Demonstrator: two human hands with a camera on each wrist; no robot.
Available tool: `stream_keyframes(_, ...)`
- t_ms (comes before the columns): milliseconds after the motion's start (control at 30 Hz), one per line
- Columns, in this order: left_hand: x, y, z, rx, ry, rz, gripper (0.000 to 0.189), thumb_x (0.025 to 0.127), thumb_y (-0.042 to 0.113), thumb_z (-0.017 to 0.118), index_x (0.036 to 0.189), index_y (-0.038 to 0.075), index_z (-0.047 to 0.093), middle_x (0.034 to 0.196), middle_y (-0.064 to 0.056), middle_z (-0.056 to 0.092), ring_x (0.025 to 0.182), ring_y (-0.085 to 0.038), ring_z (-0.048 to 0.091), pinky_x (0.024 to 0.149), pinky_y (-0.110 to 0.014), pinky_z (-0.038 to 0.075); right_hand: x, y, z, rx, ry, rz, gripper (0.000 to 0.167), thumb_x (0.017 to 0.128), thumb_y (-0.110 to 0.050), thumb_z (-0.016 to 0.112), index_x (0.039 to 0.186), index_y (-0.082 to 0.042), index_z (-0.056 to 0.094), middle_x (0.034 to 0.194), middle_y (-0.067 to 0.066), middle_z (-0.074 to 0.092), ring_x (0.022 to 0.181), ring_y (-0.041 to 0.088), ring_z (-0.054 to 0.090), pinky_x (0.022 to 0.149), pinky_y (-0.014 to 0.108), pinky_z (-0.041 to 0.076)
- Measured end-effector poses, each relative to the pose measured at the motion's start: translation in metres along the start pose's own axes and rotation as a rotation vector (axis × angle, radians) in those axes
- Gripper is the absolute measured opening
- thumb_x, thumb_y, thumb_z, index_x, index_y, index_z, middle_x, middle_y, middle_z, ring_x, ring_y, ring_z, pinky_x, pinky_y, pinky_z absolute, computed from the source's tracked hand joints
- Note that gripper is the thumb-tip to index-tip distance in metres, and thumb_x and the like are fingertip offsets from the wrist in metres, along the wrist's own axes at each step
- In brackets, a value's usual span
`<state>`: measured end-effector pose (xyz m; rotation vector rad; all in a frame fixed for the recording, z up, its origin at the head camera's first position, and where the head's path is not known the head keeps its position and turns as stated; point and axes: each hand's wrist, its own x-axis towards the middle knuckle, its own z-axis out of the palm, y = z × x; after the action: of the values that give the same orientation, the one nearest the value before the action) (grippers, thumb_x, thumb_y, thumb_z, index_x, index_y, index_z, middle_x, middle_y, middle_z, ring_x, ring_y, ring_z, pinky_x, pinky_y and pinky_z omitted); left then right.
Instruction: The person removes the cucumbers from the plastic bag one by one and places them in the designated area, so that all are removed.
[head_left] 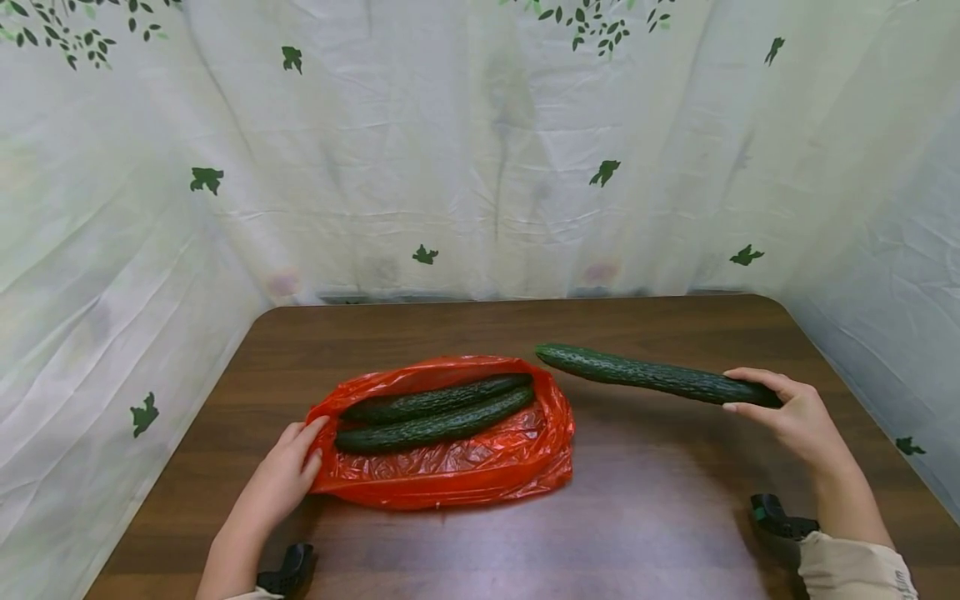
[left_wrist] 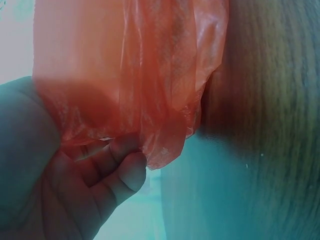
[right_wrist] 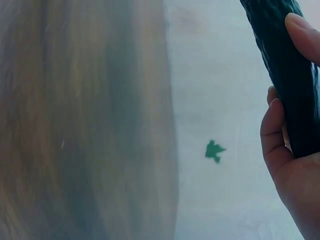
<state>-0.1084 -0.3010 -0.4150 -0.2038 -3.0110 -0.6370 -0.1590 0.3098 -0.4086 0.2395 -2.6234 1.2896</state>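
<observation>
A red plastic bag (head_left: 480, 487) lies with its mouth spread wide on the wooden table. Two dark green cucumbers rest side by side inside it: a rear cucumber (head_left: 435, 402) and a front cucumber (head_left: 442, 425). At the bag's left end my left hand (head_left: 281, 475) pinches the rim; the left wrist view shows the thin red film (left_wrist: 165, 100) between thumb and curled fingers. My right hand (head_left: 806, 421) grips a third cucumber (head_left: 645, 372) by its right end, above the table. That cucumber's far tip points left, close to the bag's right rim.
The brown wooden table (head_left: 637, 533) has rounded far corners. A pale curtain (head_left: 465, 150) with green leaf prints hangs behind it and along both sides. Black wrist-worn devices show below each hand, a left device (head_left: 288, 569) and a right device (head_left: 780, 518).
</observation>
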Motion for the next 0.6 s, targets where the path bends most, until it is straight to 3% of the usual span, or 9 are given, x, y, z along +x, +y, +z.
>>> stream_keyframes(333, 0.000, 0.000, 0.000, 0.003, 0.008, 0.000, 0.046, 0.083, 0.001, 0.054, 0.127, -0.006, 0.043, 0.106, -0.021, 0.047, 0.089, -0.032, 0.053, 0.078, -0.055, 0.044, 0.005, 0.025, -0.005, -0.076, -0.073, 0.055, 0.047, 0.078, -0.028, 0.069, 0.119, -0.009, 0.058, 0.111, -0.015, 0.051, 0.097, -0.008, 0.040, 0.070, 0.017, 0.039)
stream_keyframes(433, 0.000, 0.000, 0.000, 0.004, 0.004, -0.002, 0.046, 0.083, 0.001, 0.054, 0.127, -0.006, 0.042, 0.106, -0.021, 0.047, 0.088, -0.032, 0.053, 0.078, -0.055, 0.044, 0.006, 0.030, -0.006, -0.090, -0.098, 0.091, 0.049, 0.078, -0.032, 0.068, 0.120, -0.009, 0.056, 0.115, -0.007, 0.050, 0.104, 0.006, 0.043, 0.072, 0.022, 0.039)
stream_keyframes(600, 0.000, -0.001, 0.001, 0.007, 0.017, 0.009, 0.046, 0.083, 0.001, 0.054, 0.127, -0.006, 0.043, 0.106, -0.020, 0.047, 0.089, -0.032, 0.053, 0.079, -0.054, 0.044, 0.010, 0.036, -0.008, -0.068, -0.130, 0.140, 0.052, 0.078, -0.034, 0.068, 0.121, -0.007, 0.054, 0.121, 0.011, 0.048, 0.114, 0.038, 0.038, 0.080, 0.041, 0.039)
